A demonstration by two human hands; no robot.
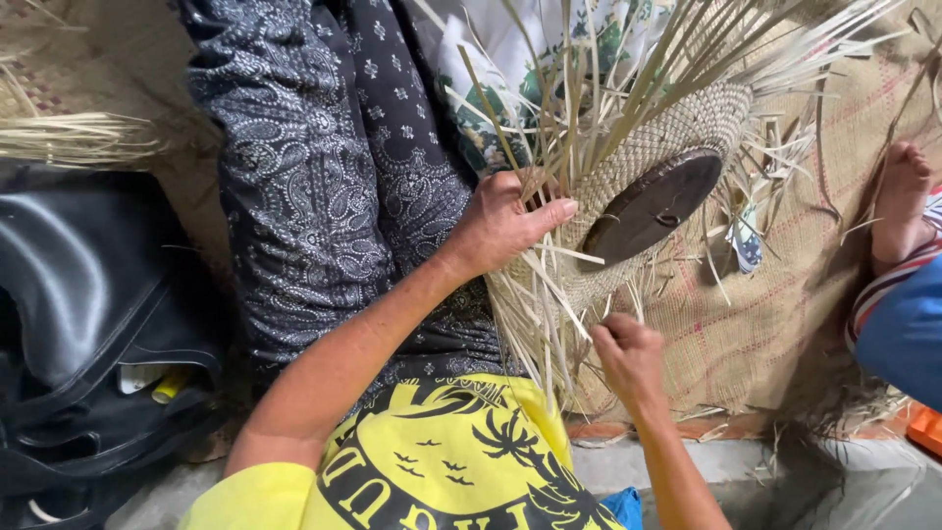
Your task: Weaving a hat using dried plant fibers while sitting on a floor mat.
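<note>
A half-woven straw piece (pixel 687 128) lies tilted on my lap, wrapped around a dark round wooden form (pixel 653 206). Many loose pale straw strips (pixel 549 294) stick out from its edge in all directions. My left hand (pixel 505 221) presses on the woven edge, thumb stretched across the strips. My right hand (pixel 628 353) is lower, fingers closed around a few loose strips below the weave. My legs are in dark patterned fabric (pixel 324 177).
A black bag (pixel 88 314) lies at the left. A woven mat (pixel 785 314) covers the floor at the right, where another person's bare foot (pixel 898 196) and striped sleeve rest. A straw bundle (pixel 69 137) lies at upper left.
</note>
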